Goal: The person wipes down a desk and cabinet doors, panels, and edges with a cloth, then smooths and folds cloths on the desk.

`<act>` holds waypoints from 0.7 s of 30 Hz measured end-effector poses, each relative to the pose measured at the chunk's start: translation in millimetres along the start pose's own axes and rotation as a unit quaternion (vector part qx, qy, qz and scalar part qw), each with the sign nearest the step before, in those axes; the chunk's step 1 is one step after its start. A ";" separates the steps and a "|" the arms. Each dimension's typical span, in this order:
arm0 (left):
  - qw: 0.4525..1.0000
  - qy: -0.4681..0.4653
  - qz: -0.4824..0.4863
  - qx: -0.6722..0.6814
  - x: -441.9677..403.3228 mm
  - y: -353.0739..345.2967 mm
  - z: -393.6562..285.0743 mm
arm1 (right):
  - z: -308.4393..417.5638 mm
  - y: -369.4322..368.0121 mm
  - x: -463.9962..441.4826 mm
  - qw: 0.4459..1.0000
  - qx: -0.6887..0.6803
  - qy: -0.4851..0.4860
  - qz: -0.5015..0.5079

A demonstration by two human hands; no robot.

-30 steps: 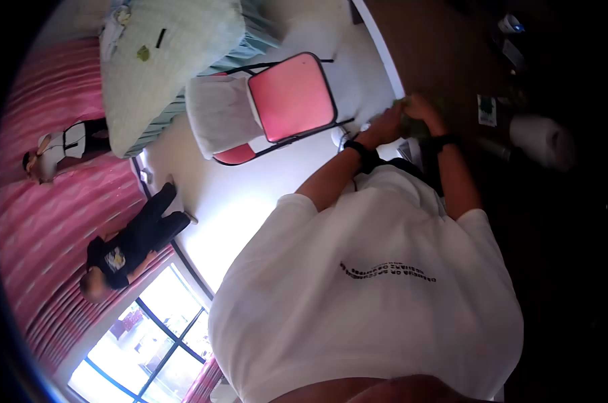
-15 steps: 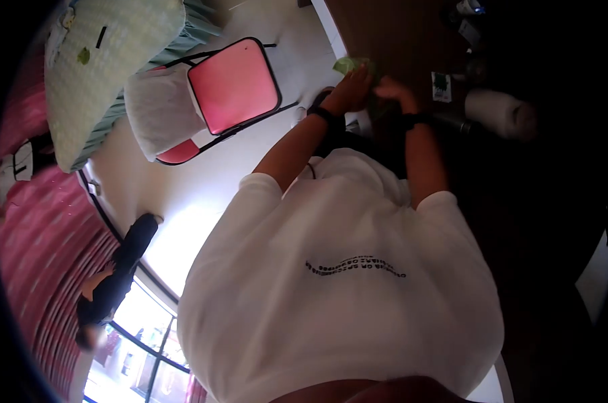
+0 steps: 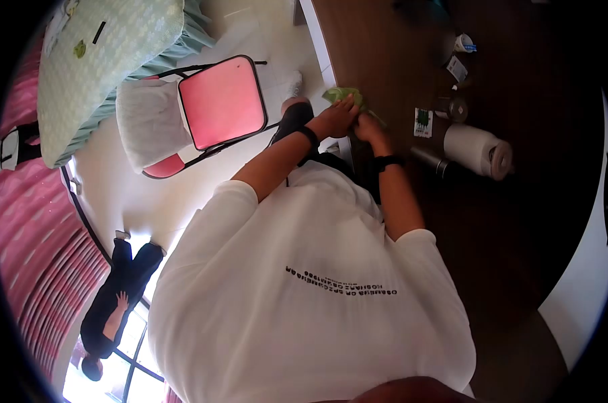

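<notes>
My left hand, with a black band at the wrist, has its fingers closed on a crumpled green item at the near edge of the dark brown table. Close beside it, my right hand, also with a dark wristband, is closed with its fingertips at the lower right part of that item. The item looks thin, like a leaf or a wrapper; its part under the fingers is hidden.
On the table, right of my hands, are a green-and-white card, a metal cylinder, a white flask, a jar and a cup. A pink folding chair, a cloth-covered table and a person are left.
My right hand, which was apart from my left half a second ago, has come back beside it at the green item. The view has shifted and the table looks brighter.
</notes>
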State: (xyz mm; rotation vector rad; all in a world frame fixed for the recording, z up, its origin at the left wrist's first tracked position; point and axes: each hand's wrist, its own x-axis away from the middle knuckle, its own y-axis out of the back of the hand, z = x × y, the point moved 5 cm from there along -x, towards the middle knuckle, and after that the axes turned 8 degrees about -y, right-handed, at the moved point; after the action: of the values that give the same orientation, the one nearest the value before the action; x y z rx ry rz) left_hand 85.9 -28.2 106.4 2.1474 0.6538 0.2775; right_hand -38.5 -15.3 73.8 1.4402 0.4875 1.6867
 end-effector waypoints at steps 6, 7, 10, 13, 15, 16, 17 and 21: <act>0.995 0.064 0.060 -0.039 -35.5 26.0 41.7 | 17.1 25.7 -43.7 0.997 -0.061 0.019 -0.030; 0.996 0.064 0.054 -0.044 -42.9 36.4 52.4 | 23.4 32.5 -53.8 0.997 -0.058 0.024 -0.035; 0.994 0.105 0.002 0.011 -62.6 61.6 92.1 | 50.3 60.9 -58.7 0.972 -0.071 0.091 -0.206; 0.997 0.074 -0.019 -0.028 -93.1 83.7 140.8 | 69.8 80.4 -58.9 0.974 -0.083 0.125 -0.170; 0.997 0.000 0.053 -0.049 -112.4 89.4 167.8 | 77.2 83.3 -59.2 0.960 -0.182 0.160 -0.142; 0.995 0.009 0.091 0.034 -121.4 86.8 180.0 | 79.1 86.4 -61.8 0.958 -0.188 0.157 -0.146; 0.995 0.003 0.096 0.027 -128.5 85.7 186.7 | 69.3 81.0 -71.0 0.927 -0.371 0.034 -0.039; 0.978 -0.044 0.205 0.012 -119.4 89.0 148.5 | 65.1 78.5 -70.8 0.869 -0.466 -0.077 0.149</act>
State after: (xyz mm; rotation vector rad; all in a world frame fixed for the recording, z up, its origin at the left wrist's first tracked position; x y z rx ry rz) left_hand 78.7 -237.7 89.5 2.2905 0.1566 0.3934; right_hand -5.6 -130.6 106.4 0.9092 -0.6207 1.6448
